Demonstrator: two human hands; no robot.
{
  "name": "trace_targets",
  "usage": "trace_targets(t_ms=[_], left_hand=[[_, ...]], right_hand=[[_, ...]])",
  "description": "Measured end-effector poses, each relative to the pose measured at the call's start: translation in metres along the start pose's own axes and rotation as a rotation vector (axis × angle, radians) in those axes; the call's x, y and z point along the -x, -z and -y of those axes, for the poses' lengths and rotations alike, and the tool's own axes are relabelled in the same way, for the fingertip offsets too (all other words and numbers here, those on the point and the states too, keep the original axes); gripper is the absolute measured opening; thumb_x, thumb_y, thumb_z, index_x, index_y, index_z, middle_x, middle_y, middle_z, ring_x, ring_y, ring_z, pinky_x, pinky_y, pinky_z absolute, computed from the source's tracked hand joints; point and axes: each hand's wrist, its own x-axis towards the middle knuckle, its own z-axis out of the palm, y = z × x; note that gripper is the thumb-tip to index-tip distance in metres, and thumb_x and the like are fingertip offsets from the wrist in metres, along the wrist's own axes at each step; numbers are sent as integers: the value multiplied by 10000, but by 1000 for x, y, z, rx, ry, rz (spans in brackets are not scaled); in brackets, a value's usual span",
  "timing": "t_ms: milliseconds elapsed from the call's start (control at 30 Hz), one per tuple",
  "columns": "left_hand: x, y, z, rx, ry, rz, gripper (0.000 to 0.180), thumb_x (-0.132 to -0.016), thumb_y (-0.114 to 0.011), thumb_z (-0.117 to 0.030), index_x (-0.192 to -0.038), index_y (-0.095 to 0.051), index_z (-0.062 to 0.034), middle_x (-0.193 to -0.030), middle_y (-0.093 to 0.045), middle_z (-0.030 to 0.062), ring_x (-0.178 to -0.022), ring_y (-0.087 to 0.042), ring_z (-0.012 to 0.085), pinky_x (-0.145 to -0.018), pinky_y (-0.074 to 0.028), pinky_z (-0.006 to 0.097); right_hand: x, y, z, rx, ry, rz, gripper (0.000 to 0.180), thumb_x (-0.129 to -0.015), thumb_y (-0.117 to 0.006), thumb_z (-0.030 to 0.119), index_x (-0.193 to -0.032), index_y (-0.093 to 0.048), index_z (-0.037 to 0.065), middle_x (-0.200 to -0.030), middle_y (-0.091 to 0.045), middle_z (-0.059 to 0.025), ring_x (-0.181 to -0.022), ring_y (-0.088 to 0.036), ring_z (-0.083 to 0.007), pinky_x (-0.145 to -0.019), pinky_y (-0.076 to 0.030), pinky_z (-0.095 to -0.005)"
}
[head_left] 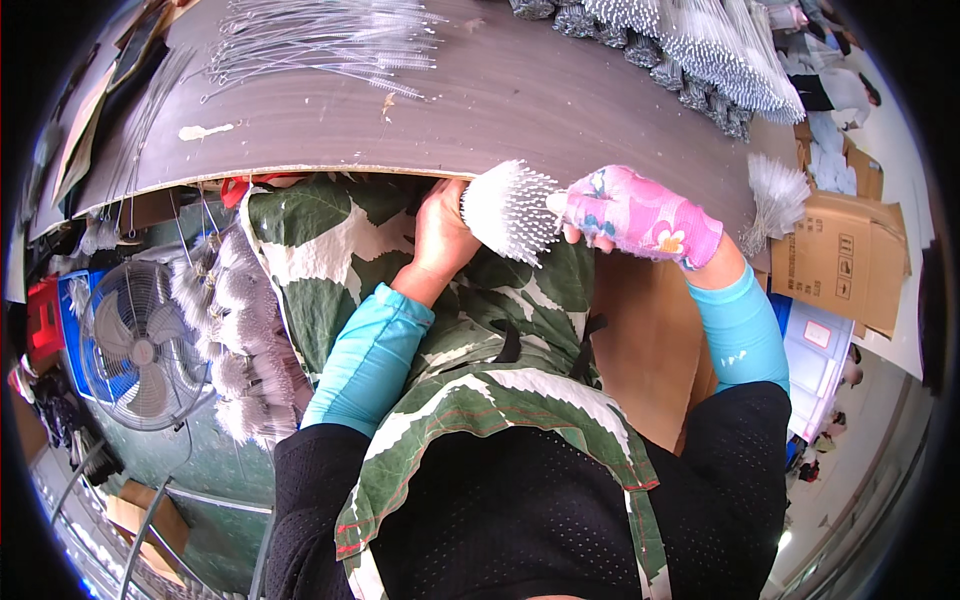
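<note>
At the near edge of the table, my bare left hand (pixel 445 232) is wrapped round a bundle of white-bristled tube brushes (pixel 510 212). The brush ends fan out toward the right, and the rest of the bundle is hidden behind the hand and table edge. My right hand (pixel 632 215), in a pink flowered glove, is closed beside those bristle ends. Its thumb and fingers are bent in toward the bundle; whatever they pinch is too small to make out. A camouflage apron (pixel 330 240) covers my lap below the hands.
Loose wire brushes (pixel 320 45) lie across the far left of the table (pixel 560 110). Stacked brush bundles (pixel 690 50) occupy its far right. One bundle (pixel 775 200) is by the right edge, near a cardboard box (pixel 840 260). A fan (pixel 143 350) and hanging brushes (pixel 240 330) are at left.
</note>
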Motion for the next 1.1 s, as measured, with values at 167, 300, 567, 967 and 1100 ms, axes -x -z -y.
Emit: trace_targets(t_ms=[167,300,567,967,1100], left_hand=[[0,-1,1,-14,-35,-24,369,-686,-720,-148,-1025,-607,-59,-1009,-632,163,-966,-588,341,-814,-479,390],[0,0,1,-80,-58,-37,366,-688,-716,-151,-1026,-604,-63,-1014,-630,163,-964,-588,341,-814,-479,392],[-1,-1,1,-94,-60,-68,320,-693,-708,-164,-985,-617,-67,-1001,-632,161,-955,-586,346,-812,-476,406],[-1,-2,6,-100,-121,-93,311,-688,-709,-158,-965,-617,-53,-968,-633,171,-933,-586,359,-802,-475,416],[0,-1,5,-130,-96,-71,319,-683,-714,-155,-968,-615,-51,-976,-632,170,-936,-586,361,-805,-474,416]], right_hand=[[-1,-1,1,57,10,5,406,-873,-532,397,-724,-630,33,-606,-551,10,-529,-466,-68,-506,-372,-239],[0,1,-3,56,-28,3,413,-873,-528,401,-722,-625,30,-626,-556,4,-529,-466,-71,-513,-376,-245],[-1,1,-1,59,-23,-5,371,-868,-547,364,-739,-631,27,-639,-561,5,-529,-464,-72,-504,-377,-246],[-10,-1,-8,109,11,-21,361,-871,-555,360,-762,-642,27,-646,-568,7,-539,-467,-76,-510,-387,-248],[-12,-2,-10,108,53,-27,385,-875,-560,380,-737,-633,27,-625,-555,7,-537,-463,-82,-508,-383,-255]])
